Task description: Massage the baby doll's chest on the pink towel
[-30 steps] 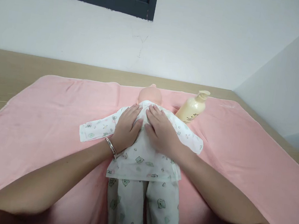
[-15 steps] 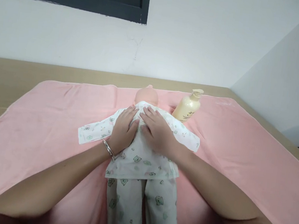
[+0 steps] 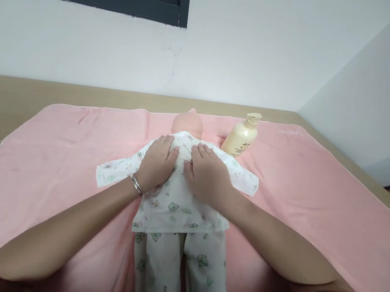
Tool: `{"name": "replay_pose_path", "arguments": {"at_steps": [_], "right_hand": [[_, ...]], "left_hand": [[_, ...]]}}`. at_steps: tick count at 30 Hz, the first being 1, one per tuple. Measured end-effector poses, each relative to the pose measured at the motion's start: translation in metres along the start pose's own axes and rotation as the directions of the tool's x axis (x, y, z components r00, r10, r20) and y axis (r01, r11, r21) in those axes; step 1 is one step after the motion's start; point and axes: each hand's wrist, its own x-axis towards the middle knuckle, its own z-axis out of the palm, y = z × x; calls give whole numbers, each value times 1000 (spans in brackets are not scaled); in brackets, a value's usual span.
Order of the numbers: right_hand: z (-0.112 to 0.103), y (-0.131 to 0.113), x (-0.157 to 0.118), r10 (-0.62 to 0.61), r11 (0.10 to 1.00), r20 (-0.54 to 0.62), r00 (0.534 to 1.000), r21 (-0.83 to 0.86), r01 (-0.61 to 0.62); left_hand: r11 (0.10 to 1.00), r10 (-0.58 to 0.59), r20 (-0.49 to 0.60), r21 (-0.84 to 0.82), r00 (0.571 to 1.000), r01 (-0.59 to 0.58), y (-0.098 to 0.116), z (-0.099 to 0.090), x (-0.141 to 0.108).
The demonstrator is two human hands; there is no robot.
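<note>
A baby doll (image 3: 188,123) lies with its head toward the wall, dressed in a white printed top (image 3: 172,216) and matching trousers (image 3: 203,265). My left hand (image 3: 157,161) rests flat on the upper left of the top, fingers stretched out, with a silver bangle (image 3: 136,185) at the wrist. On the upper right of the top lies my right hand (image 3: 209,174), palm down and fingers extended. The two hands are apart, thumbs facing each other. The doll's sleeves spread out to both sides. Its face cannot be made out.
A cream pump bottle (image 3: 240,137) stands tilted in view beside the doll's right-hand sleeve. Under everything lies a pink blanket (image 3: 54,157) over a wooden surface (image 3: 20,91). Behind rise a white wall (image 3: 246,48) and a dark window frame (image 3: 168,12).
My hands have moved slightly apart, each toward its own side of the doll's chest. The view has shifted a little; the doll and bottle stay in place.
</note>
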Motion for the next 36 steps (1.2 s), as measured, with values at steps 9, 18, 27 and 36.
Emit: {"name": "replay_pose_path", "arguments": {"at_steps": [9, 18, 27, 36], "right_hand": [[7, 8, 11, 26, 999, 35, 999, 33, -28], [2, 22, 29, 47, 983, 152, 987, 168, -73], [4, -6, -2, -92, 992, 59, 994, 96, 86], [10, 20, 28, 69, 985, 155, 985, 148, -92]], "left_hand": [[1000, 12, 65, 15, 998, -13, 10, -7, -5], [992, 62, 44, 111, 997, -66, 27, -11, -16], [980, -170, 75, -86, 982, 177, -5, -9, 12], [991, -130, 20, -41, 991, 130, -4, -3, 6]]}}
